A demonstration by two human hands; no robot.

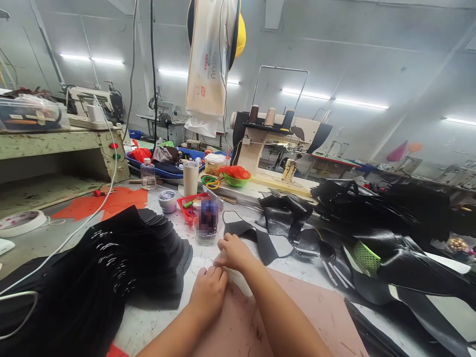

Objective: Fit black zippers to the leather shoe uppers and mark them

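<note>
My left hand [208, 291] is closed at the far edge of a pinkish-brown sheet [305, 302]; what its fingers hold, if anything, is hidden. Just beyond it and to the right, my right hand [235, 254] has its fingers bent down in a pinch, and whatever lies between them is too small to make out. The fingertips of both hands nearly meet. To the left lies a thick fanned stack of black pieces [148, 253]. A clear container [207, 233] with blurred contents stands right behind my hands.
Black leather strips [286, 213] and larger black pieces spread over the right side. Behind stand a sewing machine [256, 148], a cream tumbler [190, 178], a lidded cup [167, 202] and a red basket [186, 210]. A white cable crosses the left.
</note>
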